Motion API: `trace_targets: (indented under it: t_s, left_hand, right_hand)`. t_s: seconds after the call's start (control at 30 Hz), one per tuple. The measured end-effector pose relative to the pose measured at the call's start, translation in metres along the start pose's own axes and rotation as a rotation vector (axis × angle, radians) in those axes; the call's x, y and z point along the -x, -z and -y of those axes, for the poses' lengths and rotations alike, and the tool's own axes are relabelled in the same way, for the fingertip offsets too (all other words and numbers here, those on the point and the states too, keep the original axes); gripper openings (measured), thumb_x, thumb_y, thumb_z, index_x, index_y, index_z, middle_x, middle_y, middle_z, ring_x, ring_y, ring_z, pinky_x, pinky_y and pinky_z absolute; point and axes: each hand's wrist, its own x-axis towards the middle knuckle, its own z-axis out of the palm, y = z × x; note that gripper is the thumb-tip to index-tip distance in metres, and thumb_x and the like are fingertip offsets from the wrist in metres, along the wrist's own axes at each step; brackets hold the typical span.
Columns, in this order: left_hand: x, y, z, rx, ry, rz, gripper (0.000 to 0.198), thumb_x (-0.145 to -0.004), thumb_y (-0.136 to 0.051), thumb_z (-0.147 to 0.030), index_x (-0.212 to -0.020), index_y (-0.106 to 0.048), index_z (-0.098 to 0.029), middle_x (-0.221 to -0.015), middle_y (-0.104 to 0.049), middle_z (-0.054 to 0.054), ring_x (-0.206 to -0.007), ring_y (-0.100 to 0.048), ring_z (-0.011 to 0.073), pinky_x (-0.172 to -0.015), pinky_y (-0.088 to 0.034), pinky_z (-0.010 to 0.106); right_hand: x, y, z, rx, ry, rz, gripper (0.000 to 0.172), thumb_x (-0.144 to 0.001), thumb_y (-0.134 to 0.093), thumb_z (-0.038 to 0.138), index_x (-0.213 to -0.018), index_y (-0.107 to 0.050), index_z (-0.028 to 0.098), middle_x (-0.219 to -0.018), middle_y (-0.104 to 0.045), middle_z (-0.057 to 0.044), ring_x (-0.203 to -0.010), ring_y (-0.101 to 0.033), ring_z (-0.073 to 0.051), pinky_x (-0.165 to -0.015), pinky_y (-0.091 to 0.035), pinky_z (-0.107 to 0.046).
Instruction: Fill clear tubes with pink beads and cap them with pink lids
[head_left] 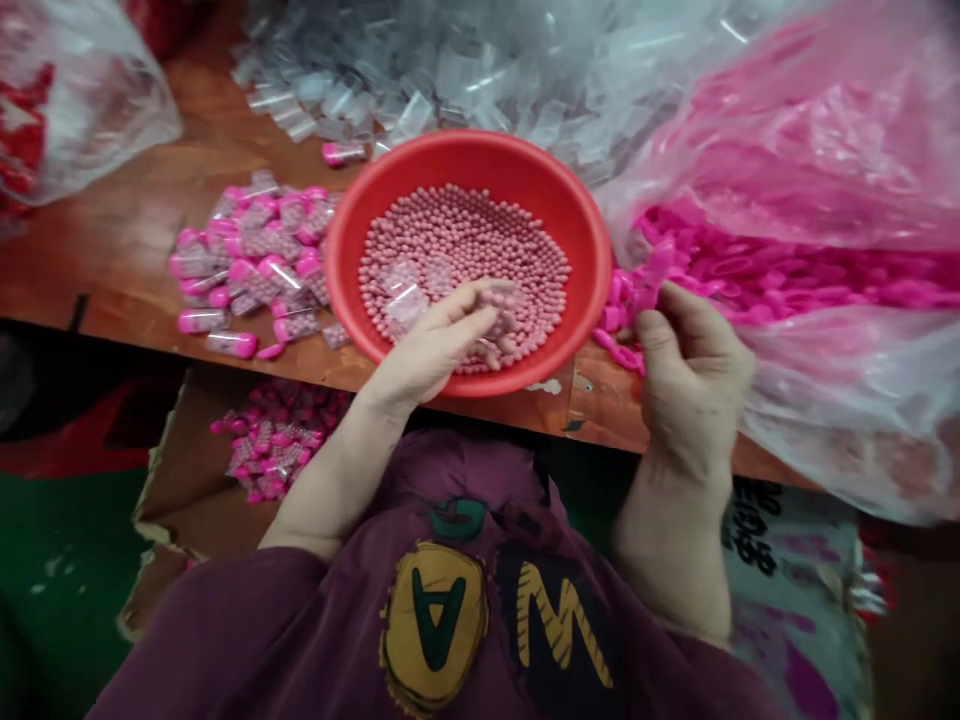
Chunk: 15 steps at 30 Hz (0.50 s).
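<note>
1. Holding in the left hand, fingers partly curled, a small clear tube over the near part of the red bowl.
2. Filling the bowl's bottom with pink beads, with loose clear tubes lying on them at the left.
3. Pinching between thumb and forefinger of the right hand a pink plastic piece, just right of the bowl, beside a pink heap in an open plastic bag.
4. Lying left of the bowl, in a cluster, capped tubes; at the far side, a pile of empty tubes.
</note>
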Motion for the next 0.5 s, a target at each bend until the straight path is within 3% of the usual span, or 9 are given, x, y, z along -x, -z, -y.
trace_targets:
  t_s: [0.07,0.13,0.23,0.37,0.5]
  left_hand:
    - [-0.003,0.003,0.003,0.034,-0.018,0.019,0.027,-0.103,-0.073,-0.029,-0.129,-0.074,-0.021,-0.119,-0.078,0.007,-0.094,-0.078,0.0158,-0.077,-0.061,0.026]
    - [-0.005,0.006,0.006,0.051,-0.03,0.031,0.027,-0.102,-0.074,-0.027,-0.129,-0.076,-0.02,-0.122,-0.078,0.007,-0.099,-0.078,0.0164,-0.083,-0.063,0.027]
    - [-0.008,0.008,0.01,0.065,-0.013,0.048,0.031,-0.104,-0.076,-0.031,-0.132,-0.076,-0.02,-0.116,-0.079,0.007,-0.096,-0.076,0.0159,-0.083,-0.062,0.025]
    - [-0.009,0.006,0.012,0.099,0.013,0.011,0.024,-0.104,-0.076,-0.027,-0.127,-0.076,-0.019,-0.107,-0.076,0.004,-0.088,-0.07,0.0129,-0.08,-0.059,0.022]
    - [-0.008,0.002,0.008,0.101,0.021,-0.06,0.017,-0.104,-0.075,-0.022,-0.121,-0.077,-0.02,-0.1,-0.07,0.001,-0.088,-0.064,0.012,-0.081,-0.057,0.021]
  right_hand:
    - [-0.01,-0.025,0.027,-0.103,0.086,0.083,0.033,-0.105,-0.082,0.048,-0.137,-0.082,0.044,-0.117,-0.083,-0.003,-0.091,-0.079,-0.023,-0.087,-0.07,-0.045]
    - [-0.013,-0.049,0.047,-0.176,0.135,0.108,0.032,-0.101,-0.086,0.048,-0.131,-0.084,0.038,-0.112,-0.084,-0.003,-0.095,-0.081,-0.023,-0.088,-0.071,-0.044]
    - [-0.012,-0.071,0.06,-0.176,0.154,0.153,0.02,-0.101,-0.087,0.046,-0.114,-0.085,0.031,-0.107,-0.085,-0.003,-0.099,-0.082,-0.023,-0.093,-0.071,-0.043]
    - [-0.011,-0.077,0.061,-0.111,0.201,0.202,0.009,-0.103,-0.083,0.038,-0.108,-0.087,0.031,-0.108,-0.086,-0.004,-0.102,-0.082,-0.024,-0.096,-0.069,-0.045]
    - [-0.011,-0.076,0.063,-0.068,0.204,0.216,0.011,-0.104,-0.079,0.037,-0.109,-0.087,0.032,-0.111,-0.087,-0.005,-0.106,-0.082,-0.026,-0.099,-0.069,-0.049]
